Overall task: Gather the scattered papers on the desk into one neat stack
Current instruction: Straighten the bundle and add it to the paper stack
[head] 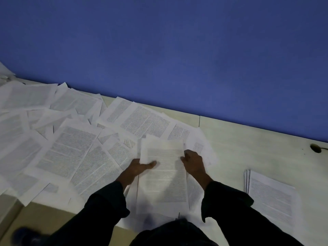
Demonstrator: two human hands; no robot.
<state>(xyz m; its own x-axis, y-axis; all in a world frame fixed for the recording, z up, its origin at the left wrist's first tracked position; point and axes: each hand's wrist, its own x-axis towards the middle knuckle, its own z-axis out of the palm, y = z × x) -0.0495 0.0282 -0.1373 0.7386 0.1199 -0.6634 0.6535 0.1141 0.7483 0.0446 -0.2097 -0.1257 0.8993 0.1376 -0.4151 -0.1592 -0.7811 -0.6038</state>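
Low centre, our left hand (137,168) pinches the left edge of a printed sheet (165,174), thumb lying across it; our right hand (192,161) curls round its right edge. A small stack (271,194) rests lower right on the desk (248,148). Scattered papers (67,135) fan leftward, up to the blue wall (159,50).

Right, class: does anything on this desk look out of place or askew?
Yes. The loose printed sheets lie overlapped at clashing angles across the desk's left half, some overhanging its front edge. Only the small stack at right is squared. The left hand and right hand hold one bundle.
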